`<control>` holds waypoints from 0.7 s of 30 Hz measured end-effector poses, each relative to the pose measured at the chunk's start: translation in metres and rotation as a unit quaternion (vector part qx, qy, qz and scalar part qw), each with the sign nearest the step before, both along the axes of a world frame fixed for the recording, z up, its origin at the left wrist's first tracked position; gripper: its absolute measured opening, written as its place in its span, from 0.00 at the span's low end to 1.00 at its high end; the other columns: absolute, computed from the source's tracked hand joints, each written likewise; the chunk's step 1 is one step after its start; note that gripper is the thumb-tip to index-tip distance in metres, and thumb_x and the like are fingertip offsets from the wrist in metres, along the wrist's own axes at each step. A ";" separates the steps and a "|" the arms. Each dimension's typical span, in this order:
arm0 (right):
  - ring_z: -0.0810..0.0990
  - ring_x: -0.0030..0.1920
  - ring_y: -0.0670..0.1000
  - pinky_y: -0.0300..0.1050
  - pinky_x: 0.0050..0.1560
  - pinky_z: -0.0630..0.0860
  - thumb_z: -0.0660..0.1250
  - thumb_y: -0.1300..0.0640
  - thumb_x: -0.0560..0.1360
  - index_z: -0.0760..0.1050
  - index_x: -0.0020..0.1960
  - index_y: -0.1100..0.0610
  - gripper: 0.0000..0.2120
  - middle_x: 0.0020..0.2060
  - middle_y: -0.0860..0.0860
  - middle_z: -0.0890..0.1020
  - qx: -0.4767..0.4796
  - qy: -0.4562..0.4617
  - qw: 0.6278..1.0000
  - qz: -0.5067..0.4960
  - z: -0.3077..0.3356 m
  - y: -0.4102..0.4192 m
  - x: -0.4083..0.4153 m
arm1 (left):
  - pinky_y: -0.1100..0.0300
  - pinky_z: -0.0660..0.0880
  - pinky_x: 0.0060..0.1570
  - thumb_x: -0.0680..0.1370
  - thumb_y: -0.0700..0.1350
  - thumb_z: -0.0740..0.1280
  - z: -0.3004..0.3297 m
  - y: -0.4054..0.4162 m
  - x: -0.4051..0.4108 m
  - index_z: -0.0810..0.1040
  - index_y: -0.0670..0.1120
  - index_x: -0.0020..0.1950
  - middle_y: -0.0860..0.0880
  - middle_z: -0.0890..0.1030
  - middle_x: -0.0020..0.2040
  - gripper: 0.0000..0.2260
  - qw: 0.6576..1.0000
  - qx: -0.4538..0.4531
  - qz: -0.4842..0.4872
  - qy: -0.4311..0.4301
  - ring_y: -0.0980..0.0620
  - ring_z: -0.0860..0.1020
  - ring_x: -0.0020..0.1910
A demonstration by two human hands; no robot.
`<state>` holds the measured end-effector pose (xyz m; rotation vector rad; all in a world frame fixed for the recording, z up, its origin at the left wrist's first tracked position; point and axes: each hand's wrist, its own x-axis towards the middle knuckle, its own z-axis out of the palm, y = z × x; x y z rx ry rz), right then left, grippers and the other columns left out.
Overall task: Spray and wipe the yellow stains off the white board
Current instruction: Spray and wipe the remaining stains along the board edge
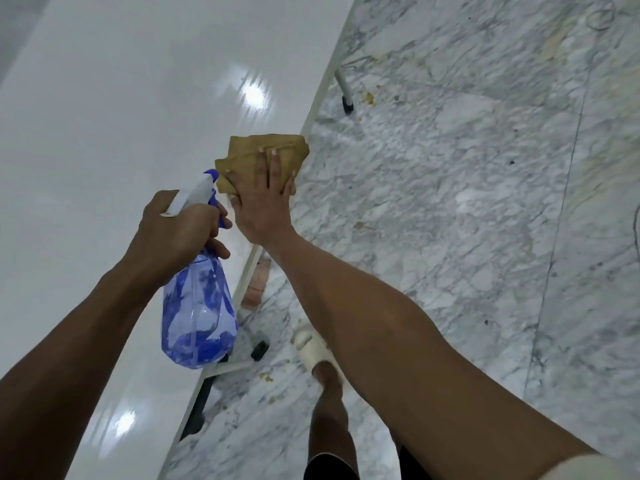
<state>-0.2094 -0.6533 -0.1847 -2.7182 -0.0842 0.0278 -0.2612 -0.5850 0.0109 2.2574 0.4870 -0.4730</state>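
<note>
Fingers (273, 168) flat on cloth (242, 154), board (121, 116) edge beneath

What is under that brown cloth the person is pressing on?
The brown cloth lies flat on the white board near its right edge, pressed by the right hand. Bare board shows around it; whether a stain lies beneath is hidden by the cloth.

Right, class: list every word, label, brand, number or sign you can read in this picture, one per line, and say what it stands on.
None can be read.
Spray bottle: blue patterning only, no legible label.
White board: bare, glare spots only.
Brown cloth under the right hand: no print.
Marble floor: veins and stains, no signs.
</note>
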 end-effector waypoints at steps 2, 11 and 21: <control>0.43 0.81 0.65 0.72 0.75 0.42 0.50 0.42 0.83 0.60 0.79 0.40 0.24 0.81 0.61 0.49 0.004 -0.008 1.000 0.001 -0.001 0.017 -0.026 | 0.55 0.80 0.37 0.71 0.36 0.63 0.000 0.016 -0.018 0.80 0.37 0.51 0.38 0.85 0.48 0.11 1.000 0.011 0.005 -0.002 0.42 0.83 0.28; 0.44 0.81 0.65 0.72 0.75 0.42 0.44 0.42 0.82 0.60 0.79 0.39 0.26 0.81 0.61 0.49 0.006 -0.015 1.000 -0.014 0.001 0.079 -0.123 | 0.53 0.81 0.38 0.72 0.34 0.63 0.004 0.089 -0.105 0.79 0.37 0.52 0.37 0.85 0.48 0.10 1.000 -0.003 -0.016 -0.011 0.41 0.83 0.29; 0.43 0.81 0.65 0.72 0.75 0.46 0.53 0.44 0.83 0.62 0.78 0.39 0.23 0.81 0.60 0.49 0.023 0.004 0.999 -0.040 0.001 0.158 -0.244 | 0.56 0.81 0.34 0.76 0.32 0.61 0.019 0.197 -0.218 0.76 0.36 0.60 0.37 0.83 0.51 0.14 0.998 -0.011 -0.069 0.000 0.41 0.80 0.31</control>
